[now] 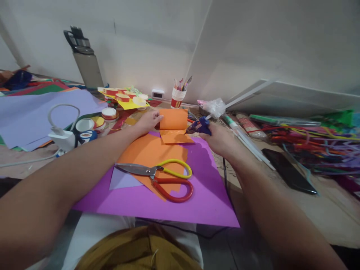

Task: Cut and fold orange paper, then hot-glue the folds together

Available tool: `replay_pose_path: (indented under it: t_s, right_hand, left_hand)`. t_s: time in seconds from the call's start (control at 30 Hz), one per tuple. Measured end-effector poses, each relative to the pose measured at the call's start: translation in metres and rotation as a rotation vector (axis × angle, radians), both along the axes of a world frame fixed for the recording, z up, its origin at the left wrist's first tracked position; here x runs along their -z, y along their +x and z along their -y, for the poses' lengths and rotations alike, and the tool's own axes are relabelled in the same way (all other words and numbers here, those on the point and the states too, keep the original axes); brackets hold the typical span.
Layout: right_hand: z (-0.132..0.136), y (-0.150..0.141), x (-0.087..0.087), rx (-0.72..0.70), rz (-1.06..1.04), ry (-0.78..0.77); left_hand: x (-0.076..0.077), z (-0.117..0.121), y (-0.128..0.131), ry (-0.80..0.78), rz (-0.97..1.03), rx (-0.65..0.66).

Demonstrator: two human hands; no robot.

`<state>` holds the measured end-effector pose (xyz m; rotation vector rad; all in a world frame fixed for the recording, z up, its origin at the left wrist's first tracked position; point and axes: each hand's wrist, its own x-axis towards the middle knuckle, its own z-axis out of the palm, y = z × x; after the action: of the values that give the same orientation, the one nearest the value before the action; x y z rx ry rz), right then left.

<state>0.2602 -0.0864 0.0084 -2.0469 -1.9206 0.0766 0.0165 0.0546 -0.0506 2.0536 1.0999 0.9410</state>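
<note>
My left hand grips the left end of a rolled orange paper tube lying across the far edge of a purple sheet. My right hand is closed round a blue glue gun whose nozzle points at the loose orange flap just under the tube. Nearer me, large scissors with one yellow and one red handle lie on an orange sheet on the purple sheet.
A paper cup of pencils stands by the wall. Tape rolls and a white charger lie at left beside lilac paper. At right are a black phone, pipe cleaners and white sticks. A bottle stands at back left.
</note>
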Motion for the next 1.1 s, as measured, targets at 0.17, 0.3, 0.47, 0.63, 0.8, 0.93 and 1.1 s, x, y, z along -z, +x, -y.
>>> replay_pose_path:
  t_s: [0.17, 0.3, 0.47, 0.63, 0.8, 0.93, 1.1]
  right_hand:
    - [-0.0036, -0.003, 0.0012, 0.036, 0.014, 0.01]
    - [-0.0041, 0.0, -0.0012, 0.019, 0.001, -0.015]
    - [-0.0025, 0.0041, -0.005, 0.03, 0.027, -0.069]
    - [-0.0037, 0.0006, -0.0039, 0.044, 0.008, -0.04]
    - [-0.003, 0.0013, -0.0039, 0.041, 0.023, -0.065]
    - [-0.0041, 0.0016, -0.0027, 0.057, 0.02, -0.033]
    - [-0.0044, 0.0032, -0.0031, 0.056, -0.01, -0.051]
  left_hand:
    - [-0.0018, 0.0017, -0.0003, 0.033, -0.035, -0.007]
    - [-0.0024, 0.002, 0.0001, 0.049, -0.034, -0.017]
    - [-0.0009, 0.0009, 0.0007, 0.006, -0.03, -0.037]
    - [-0.0006, -0.0001, 0.0006, 0.036, -0.028, -0.041]
    - [0.0, -0.0022, 0.0003, 0.029, -0.053, -0.018]
    - [0.001, -0.0051, -0.0001, 0.063, -0.081, -0.009]
    - [0.0024, -0.0051, -0.0002, 0.045, -0.048, -0.014]
